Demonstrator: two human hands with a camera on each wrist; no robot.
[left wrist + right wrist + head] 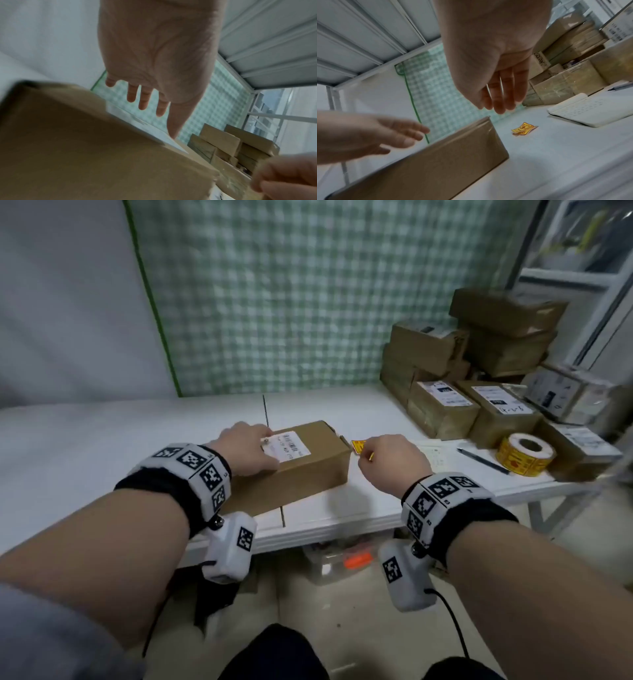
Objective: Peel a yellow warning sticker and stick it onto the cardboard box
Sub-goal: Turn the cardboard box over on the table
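A brown cardboard box (308, 470) with a white shipping label (287, 447) lies at the table's middle. My left hand (246, 446) sits over its top left end. The fingers are straight, and the thumb (171, 129) touches the label's edge. My right hand (390, 457) hovers just right of the box with relaxed fingers (498, 100) and holds nothing. A crumpled yellow warning sticker (358, 446) lies on the table between the box and that hand, also seen as the sticker (523, 128) in the right wrist view. A roll of yellow stickers (525, 454) stands further right.
A pen (483, 461) and an open notebook (583, 109) lie right of my right hand. Several taped parcels (479, 392) are stacked at the back right. The white table (102, 446) ends near my wrists, and a plastic bin (329, 563) stands under it.
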